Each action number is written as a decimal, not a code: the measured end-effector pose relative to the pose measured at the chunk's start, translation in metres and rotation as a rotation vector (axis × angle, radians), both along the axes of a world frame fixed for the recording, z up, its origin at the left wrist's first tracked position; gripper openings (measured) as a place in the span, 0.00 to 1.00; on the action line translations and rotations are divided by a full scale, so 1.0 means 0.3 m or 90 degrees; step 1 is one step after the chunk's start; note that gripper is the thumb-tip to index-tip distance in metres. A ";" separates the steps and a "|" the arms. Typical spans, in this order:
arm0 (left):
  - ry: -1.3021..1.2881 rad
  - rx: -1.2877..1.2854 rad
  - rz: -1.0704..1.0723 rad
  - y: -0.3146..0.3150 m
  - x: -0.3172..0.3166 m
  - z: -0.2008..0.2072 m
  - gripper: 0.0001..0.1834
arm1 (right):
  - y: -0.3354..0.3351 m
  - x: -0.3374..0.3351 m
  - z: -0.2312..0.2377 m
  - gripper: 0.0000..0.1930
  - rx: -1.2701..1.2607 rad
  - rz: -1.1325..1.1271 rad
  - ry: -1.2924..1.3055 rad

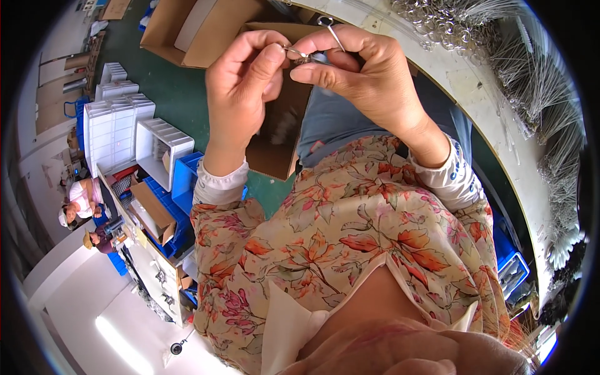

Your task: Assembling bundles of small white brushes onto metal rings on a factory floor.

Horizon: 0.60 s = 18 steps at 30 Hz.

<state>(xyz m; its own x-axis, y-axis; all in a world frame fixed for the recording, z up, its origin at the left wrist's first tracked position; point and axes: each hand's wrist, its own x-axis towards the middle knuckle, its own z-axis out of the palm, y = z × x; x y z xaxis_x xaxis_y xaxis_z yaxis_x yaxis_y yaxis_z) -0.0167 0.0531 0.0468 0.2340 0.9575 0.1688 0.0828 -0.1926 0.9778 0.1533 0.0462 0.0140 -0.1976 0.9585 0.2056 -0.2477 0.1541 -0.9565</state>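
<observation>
My left hand (240,94) and my right hand (369,78) meet fingertip to fingertip at the top middle. A thin metal wire with a ring-shaped end (325,22) passes between the fingers of my right hand, its ring sticking up above them. Between the two hands is a small shiny metal piece (294,52); my left thumb and forefinger pinch its left end, while my right thumb and forefinger close on its right side. Its exact shape is too small to make out. Below the hands stands an opened cardboard box (265,153) with blurred whitish things inside.
A pale worktable (500,125) curves along the right, heaped with bundles of looped metal wires (525,81). Another cardboard box (172,31) stands top left. White plastic crates (115,125) and blue bins (184,181) are at left, with two people (84,200) farther off.
</observation>
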 end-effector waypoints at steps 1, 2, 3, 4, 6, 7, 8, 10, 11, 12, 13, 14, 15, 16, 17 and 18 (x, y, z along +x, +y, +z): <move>-0.091 -0.066 -0.016 0.001 0.011 -0.012 0.06 | 0.000 -0.002 -0.005 0.08 0.036 -0.039 -0.052; -0.181 -0.132 -0.031 0.000 0.017 -0.017 0.06 | -0.002 -0.001 -0.002 0.08 0.035 -0.038 -0.051; -0.180 -0.129 -0.023 0.001 0.021 -0.019 0.07 | -0.002 0.002 0.000 0.08 0.042 -0.048 -0.070; -0.181 -0.131 -0.024 0.003 0.017 -0.025 0.07 | -0.002 0.005 0.001 0.08 0.049 -0.057 -0.088; -0.097 -0.017 -0.032 0.010 0.001 -0.040 0.07 | -0.005 0.011 -0.004 0.08 0.031 -0.058 -0.095; 0.012 0.051 0.003 0.006 0.003 -0.037 0.08 | -0.006 0.015 -0.007 0.08 0.015 -0.057 -0.100; 0.011 0.050 0.001 0.006 0.006 -0.041 0.08 | -0.007 0.019 -0.008 0.08 0.013 -0.060 -0.102; 0.103 0.157 -0.001 0.000 0.006 -0.039 0.08 | -0.012 0.024 -0.004 0.07 0.029 -0.053 -0.074; 0.104 0.157 -0.001 0.001 0.004 -0.028 0.08 | -0.012 0.023 -0.014 0.07 0.028 -0.053 -0.074; 0.038 0.036 -0.032 0.007 0.002 -0.006 0.08 | -0.009 0.023 -0.029 0.07 0.110 -0.092 -0.087; -0.028 -0.084 -0.062 0.009 -0.003 0.008 0.08 | -0.010 0.022 -0.040 0.07 0.191 -0.130 -0.101; -0.028 -0.084 -0.062 0.010 -0.012 0.013 0.08 | -0.013 0.022 -0.044 0.07 0.191 -0.130 -0.100; 0.025 -0.099 -0.085 0.012 -0.024 0.015 0.08 | -0.015 0.021 -0.050 0.07 0.263 -0.152 -0.139; 0.079 -0.114 -0.109 0.013 -0.034 0.018 0.09 | -0.017 0.020 -0.050 0.07 0.336 -0.174 -0.178; 0.098 -0.105 -0.098 0.014 -0.036 0.028 0.08 | -0.026 0.019 -0.040 0.07 0.333 -0.167 -0.182; 0.097 -0.105 -0.100 0.008 -0.029 0.027 0.08 | -0.032 0.022 -0.037 0.07 0.332 -0.169 -0.183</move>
